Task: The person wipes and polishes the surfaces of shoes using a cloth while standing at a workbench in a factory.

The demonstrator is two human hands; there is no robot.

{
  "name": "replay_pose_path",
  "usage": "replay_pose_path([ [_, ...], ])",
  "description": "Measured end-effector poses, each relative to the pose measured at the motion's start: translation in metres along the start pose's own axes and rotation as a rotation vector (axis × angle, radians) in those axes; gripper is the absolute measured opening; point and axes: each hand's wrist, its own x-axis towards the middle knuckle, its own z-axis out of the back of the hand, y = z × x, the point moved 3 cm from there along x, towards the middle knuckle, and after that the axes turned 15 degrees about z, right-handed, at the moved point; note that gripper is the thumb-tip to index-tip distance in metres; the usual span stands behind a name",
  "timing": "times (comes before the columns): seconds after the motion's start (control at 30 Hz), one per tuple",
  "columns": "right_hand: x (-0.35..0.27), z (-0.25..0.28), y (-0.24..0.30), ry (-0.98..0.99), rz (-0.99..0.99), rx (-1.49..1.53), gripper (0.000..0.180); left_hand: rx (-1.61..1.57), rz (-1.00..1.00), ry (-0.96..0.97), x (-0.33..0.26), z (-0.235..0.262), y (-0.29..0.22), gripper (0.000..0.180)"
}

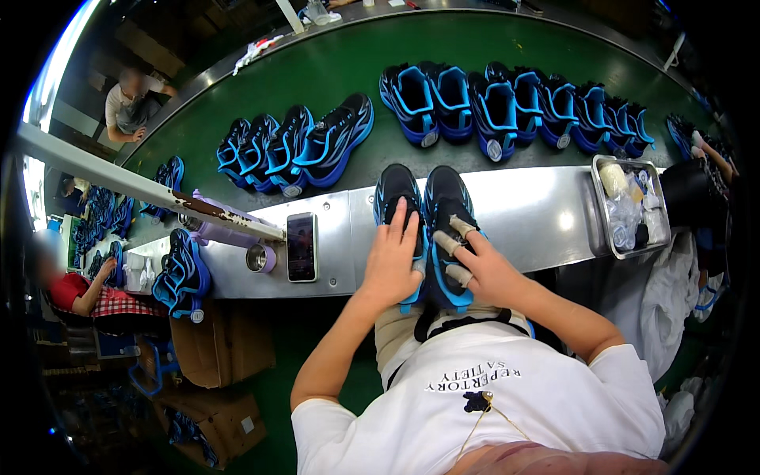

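Observation:
Two black sneakers with blue trim stand side by side before me, toes pointing away, heels at the metal ledge's near edge. On the left sneaker [397, 186] lies my left hand [393, 257], its fingers stretched over the upper and a pale cover on the thumb. My right hand [477, 265] rests on the right sneaker [447, 190] with fingers spread; pale covers sit on several fingertips. Both hands touch the shoes without wrapping round them. My palms and forearms hide much of the shoes' openings.
Rows of matching sneakers [499, 111] stand on the green belt [317, 71]. Left on the ledge [344, 261] are a phone [302, 247], a purple-rimmed cup [260, 258] and more sneakers [182, 273]. A metal tray [599, 202] holds small items at right. A white post [150, 182] slants across; co-workers sit around.

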Motion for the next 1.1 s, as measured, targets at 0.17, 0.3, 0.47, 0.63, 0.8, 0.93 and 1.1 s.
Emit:
replay_pose_path([
  [0.17, 0.015, 0.023, -0.026, 0.202, -0.077, -0.073, 0.037, -0.645, 0.278, 0.262, 0.011, -0.006, 0.022, 0.023],
  [0.3, 0.013, 0.023, -0.025, 0.207, 0.031, -0.112, 0.037, -0.456, 0.091, 0.229, 0.006, -0.008, 0.018, 0.02],
  [0.47, 0.01, 0.032, -0.026, 0.108, 0.021, -0.175, 0.035, -0.588, 0.134, 0.391, 0.024, -0.005, 0.022, 0.017],
  [0.63, 0.006, 0.03, -0.031, 0.19, -0.053, -0.058, 0.034, -0.422, 0.13, 0.418, 0.019, 0.001, 0.013, 0.033],
  [0.8, 0.012, 0.046, -0.028, 0.144, -0.015, -0.059, 0.036, -0.545, -0.028, 0.498, 0.022, 0.0, 0.015, 0.038],
  [0.93, 0.002, 0.036, -0.031, 0.175, -0.01, -0.06, 0.031, -0.6, 0.195, 0.454, 0.019, 0.005, 0.007, 0.044],
  [1.1, 0.003, 0.046, -0.032, 0.17, -0.054, -0.076, 0.032, -0.601, 0.089, 0.531, 0.023, 0.004, 0.015, 0.047],
])
